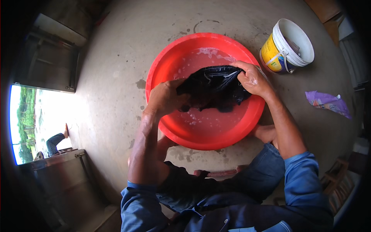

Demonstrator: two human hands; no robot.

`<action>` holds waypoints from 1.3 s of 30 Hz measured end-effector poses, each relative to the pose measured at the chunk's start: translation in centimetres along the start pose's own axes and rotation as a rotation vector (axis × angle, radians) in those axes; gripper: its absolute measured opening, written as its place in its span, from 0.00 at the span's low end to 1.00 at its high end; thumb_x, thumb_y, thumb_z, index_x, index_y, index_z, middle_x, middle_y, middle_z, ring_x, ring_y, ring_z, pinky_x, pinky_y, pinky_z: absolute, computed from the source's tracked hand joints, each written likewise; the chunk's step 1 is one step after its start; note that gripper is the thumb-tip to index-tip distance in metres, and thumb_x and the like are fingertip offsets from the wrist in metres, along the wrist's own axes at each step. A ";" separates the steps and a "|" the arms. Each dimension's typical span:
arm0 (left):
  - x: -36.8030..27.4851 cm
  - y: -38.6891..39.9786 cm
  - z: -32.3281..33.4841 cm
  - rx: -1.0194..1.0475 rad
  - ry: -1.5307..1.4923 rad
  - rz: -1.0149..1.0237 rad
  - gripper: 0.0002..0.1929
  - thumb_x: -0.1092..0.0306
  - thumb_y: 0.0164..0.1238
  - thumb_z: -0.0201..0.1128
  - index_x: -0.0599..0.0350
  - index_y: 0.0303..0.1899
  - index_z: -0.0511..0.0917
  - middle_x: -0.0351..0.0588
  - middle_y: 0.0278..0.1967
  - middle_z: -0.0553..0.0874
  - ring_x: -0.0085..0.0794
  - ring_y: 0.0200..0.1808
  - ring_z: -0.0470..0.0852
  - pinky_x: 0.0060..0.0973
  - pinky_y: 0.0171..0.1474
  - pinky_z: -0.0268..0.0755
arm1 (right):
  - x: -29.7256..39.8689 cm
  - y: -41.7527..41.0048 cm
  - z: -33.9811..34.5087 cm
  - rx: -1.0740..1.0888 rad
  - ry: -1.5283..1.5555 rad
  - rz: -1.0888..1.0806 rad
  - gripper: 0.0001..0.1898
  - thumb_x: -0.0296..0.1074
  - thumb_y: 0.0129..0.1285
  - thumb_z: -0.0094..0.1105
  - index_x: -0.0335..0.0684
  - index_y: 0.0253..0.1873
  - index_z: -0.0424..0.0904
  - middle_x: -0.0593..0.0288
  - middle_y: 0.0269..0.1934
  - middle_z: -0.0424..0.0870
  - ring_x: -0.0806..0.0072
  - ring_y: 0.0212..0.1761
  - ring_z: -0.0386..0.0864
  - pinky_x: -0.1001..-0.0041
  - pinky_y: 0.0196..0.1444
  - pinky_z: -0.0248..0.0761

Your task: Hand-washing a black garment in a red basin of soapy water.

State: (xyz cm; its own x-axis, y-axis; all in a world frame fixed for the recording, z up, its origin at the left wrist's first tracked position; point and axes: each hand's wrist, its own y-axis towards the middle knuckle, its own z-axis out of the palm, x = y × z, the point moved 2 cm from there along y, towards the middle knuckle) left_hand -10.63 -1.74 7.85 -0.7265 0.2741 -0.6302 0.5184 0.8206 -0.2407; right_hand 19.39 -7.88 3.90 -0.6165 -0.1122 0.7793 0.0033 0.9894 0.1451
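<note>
Between my hands a wet black garment [214, 87] with a gathered, elastic-looking band along its top edge is stretched over a red plastic basin [204, 143]. My left hand [166, 97] grips the garment's left end, its fingers partly hidden by the cloth. At the upper right corner, my right hand [252, 78] pinches the band, and some suds cling to its back. Soapy water [211, 124] with patches of foam lies in the basin below. The garment's lower edge hangs just over or at the water; I cannot tell whether it touches.
A white bucket [297, 37] with a yellow label stands right of the basin, something inside it. Nearer lies a purple plastic pouch [329, 103] with a white cap. Wet spots mark the concrete floor [116, 87]. At left, a person's leg [55, 143] shows by an open doorway [27, 116].
</note>
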 end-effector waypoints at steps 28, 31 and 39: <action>-3.0 1.9 3.7 -0.320 -0.403 -0.041 0.18 0.59 0.70 0.64 0.70 0.42 0.84 0.64 0.26 0.86 0.51 0.31 0.90 0.40 0.37 0.81 | 2.9 0.9 2.4 0.046 0.340 0.088 0.18 0.31 0.62 0.66 0.28 0.55 0.80 0.52 0.42 0.88 0.75 0.45 0.84 0.70 0.50 0.78; -3.6 2.0 6.4 -0.268 -0.583 -0.014 0.16 0.61 0.71 0.64 0.70 0.43 0.84 0.64 0.28 0.87 0.50 0.33 0.91 0.39 0.38 0.81 | 3.3 1.4 4.4 -0.038 0.438 0.175 0.18 0.31 0.62 0.67 0.27 0.54 0.80 0.53 0.41 0.88 0.75 0.44 0.84 0.70 0.48 0.78; -2.6 2.1 1.0 -0.478 -0.237 0.020 0.12 0.66 0.70 0.64 0.68 0.45 0.83 0.62 0.29 0.88 0.44 0.31 0.91 0.38 0.36 0.81 | 6.3 0.0 1.3 0.256 -0.011 -0.046 0.44 0.51 0.51 0.82 0.36 0.70 0.73 0.43 0.59 0.83 0.51 0.65 0.80 0.58 0.68 0.72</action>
State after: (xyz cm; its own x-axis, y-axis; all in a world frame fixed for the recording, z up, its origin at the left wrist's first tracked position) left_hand -7.19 -1.19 8.25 -0.5677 0.2169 -0.7941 0.2280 0.9684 0.1015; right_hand 14.45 -8.46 8.03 -0.6202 -0.1579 0.7684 -0.2230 0.9746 0.0202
